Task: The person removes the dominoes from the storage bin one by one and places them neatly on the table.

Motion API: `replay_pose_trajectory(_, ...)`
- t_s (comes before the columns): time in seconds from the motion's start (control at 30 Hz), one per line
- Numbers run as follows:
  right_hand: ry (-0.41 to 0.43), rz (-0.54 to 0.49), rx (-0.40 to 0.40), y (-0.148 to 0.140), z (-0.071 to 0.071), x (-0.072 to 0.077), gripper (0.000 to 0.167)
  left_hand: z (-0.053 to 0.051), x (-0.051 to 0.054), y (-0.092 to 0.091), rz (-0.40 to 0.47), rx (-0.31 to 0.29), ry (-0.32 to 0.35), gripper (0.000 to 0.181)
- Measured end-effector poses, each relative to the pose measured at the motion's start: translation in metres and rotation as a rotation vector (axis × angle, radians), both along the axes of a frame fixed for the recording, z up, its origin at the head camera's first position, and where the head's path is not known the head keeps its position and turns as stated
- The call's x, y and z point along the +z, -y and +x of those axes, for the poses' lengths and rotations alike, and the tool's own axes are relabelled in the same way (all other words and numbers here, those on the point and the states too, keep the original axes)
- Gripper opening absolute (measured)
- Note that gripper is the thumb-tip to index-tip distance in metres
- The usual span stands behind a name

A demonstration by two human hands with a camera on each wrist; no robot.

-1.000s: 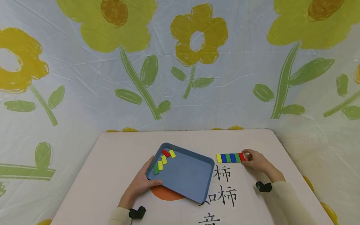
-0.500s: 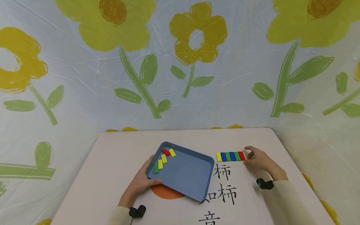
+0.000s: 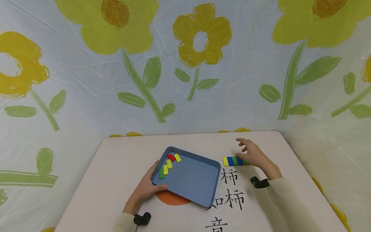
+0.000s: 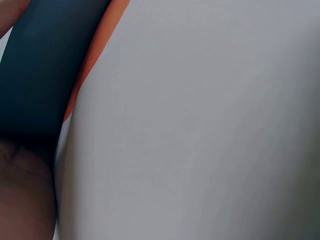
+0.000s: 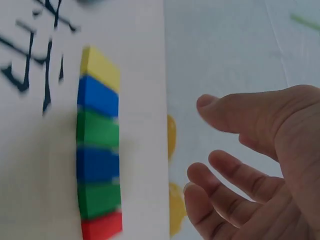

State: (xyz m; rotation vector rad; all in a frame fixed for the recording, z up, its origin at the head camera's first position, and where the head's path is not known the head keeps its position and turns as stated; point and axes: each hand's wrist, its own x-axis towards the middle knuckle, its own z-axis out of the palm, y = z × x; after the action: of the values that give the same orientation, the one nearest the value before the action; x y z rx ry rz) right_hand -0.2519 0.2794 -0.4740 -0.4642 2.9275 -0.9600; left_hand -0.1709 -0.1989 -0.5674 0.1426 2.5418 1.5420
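Observation:
My left hand [image 3: 145,185] grips the left corner of a blue-grey tray [image 3: 191,180], its thumb over the near rim. In the left wrist view, part of the hand [image 4: 25,195] lies against the dark tray side [image 4: 45,70]. Several small blocks stand inside along the tray's left: a red block [image 3: 171,157], yellow blocks [image 3: 165,169] and a green block [image 3: 161,174]. My right hand [image 3: 255,156] hovers over a row of blocks with fingers apart, holding nothing. That row runs from a yellow block [image 5: 100,70] through blue and green ones to a red block [image 5: 102,226].
The pale table [image 3: 130,145] bears black written characters [image 3: 232,199] in front of the row, and an orange round print [image 3: 174,198] partly under the tray. A flower-patterned cloth [image 3: 232,106] stands behind the table's far edge.
My right hand has let go of the red block at the row's right end and moved left and up over the row. The left hand and tray stay put.

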Motion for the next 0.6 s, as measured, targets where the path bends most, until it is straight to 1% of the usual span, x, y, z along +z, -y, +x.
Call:
replay_pose_trajectory(0.17, -0.005, -0.034, 0.071, 0.036, -0.003, 0.006, 0.065, 0.001, -0.001, 0.0, -0.001, -0.001, 0.019, 0.118)
replay_pose_trajectory(0.33, 0.023, -0.064, 0.137, 0.071, -0.004, 0.011, 0.064, 0.002, 0.0, 0.0, 0.0, 0.004, 0.025, 0.118)
replay_pose_trajectory(0.43, 0.03, -0.086, 0.184, 0.093, -0.004, 0.011, 0.063, 0.002, 0.001, 0.0, 0.0, 0.007, 0.022, 0.117)
replay_pose_trajectory(0.6, 0.045, -0.103, 0.251, 0.125, -0.003, 0.004, 0.06, 0.002, 0.001, 0.0, -0.007, 0.007, 0.021, 0.117)
